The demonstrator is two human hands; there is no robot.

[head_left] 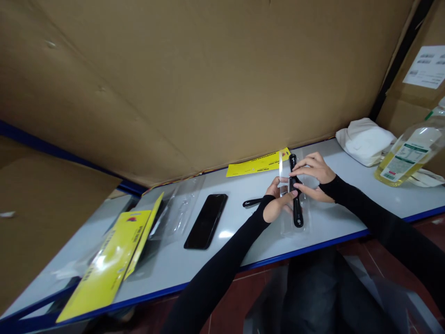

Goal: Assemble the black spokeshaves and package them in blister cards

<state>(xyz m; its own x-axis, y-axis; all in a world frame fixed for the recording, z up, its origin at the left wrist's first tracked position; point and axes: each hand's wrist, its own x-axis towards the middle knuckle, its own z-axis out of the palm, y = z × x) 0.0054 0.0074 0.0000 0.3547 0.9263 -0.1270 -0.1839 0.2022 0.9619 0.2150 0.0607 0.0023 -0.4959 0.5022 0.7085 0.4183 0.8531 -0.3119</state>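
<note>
Head view: glossy black bar (298, 214), slim and round-ended, lies against a clear plastic tray (284, 224) over the smooth table (239, 232). Long axis runs away from the wearer, far end toward the cardboard wall (222, 93). Left hand (278, 200) grips tray, thumb on bar; right hand (318, 174) touches bar, cannot tell whether gripping.

Glossy black tool (297, 211) with clear plastic packaging (286, 224).
The tool is elongated, with rounded ends; its long axis runs between the table's (333, 220) rear and front edges. Transparent packaging shows along both sides.
</note>
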